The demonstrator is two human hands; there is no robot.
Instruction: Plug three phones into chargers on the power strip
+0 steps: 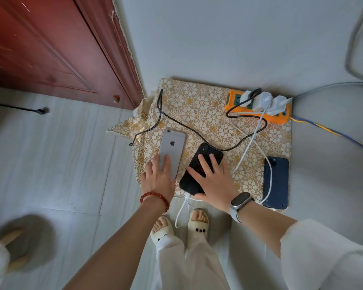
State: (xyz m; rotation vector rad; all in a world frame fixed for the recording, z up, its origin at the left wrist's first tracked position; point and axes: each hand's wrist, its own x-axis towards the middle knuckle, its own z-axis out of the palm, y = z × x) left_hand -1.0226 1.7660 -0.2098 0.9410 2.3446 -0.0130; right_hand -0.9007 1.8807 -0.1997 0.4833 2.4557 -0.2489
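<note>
Three phones lie face down on a small table covered with a gold-and-white flower-patterned cloth (208, 105). The silver phone (173, 147) sits at the left, the black phone (199, 170) in the middle, tilted, and the dark blue phone (278, 181) at the right edge, well apart from the other two. Three white chargers (265, 100) stand plugged in a row on one orange power strip (233, 101) at the table's far right corner.

Three cables run from them: a black braided cable (176, 120) whose loose end lies by the silver phone, a white cable (181, 208) plugged into the near end of the black phone, and another white cable (269, 176) draped over the blue phone; its plug end cannot be made out.

The left hand (158, 176) rests flat on the silver phone, fingers straight and slightly apart. The right hand (213, 176) lies on the black phone, fingers spread, thumb beside the plug.

A red bead bracelet (155, 197) circles the left wrist, a smooth watch (240, 203) the right. A dark red wooden door (50, 45) stands at left.
</note>
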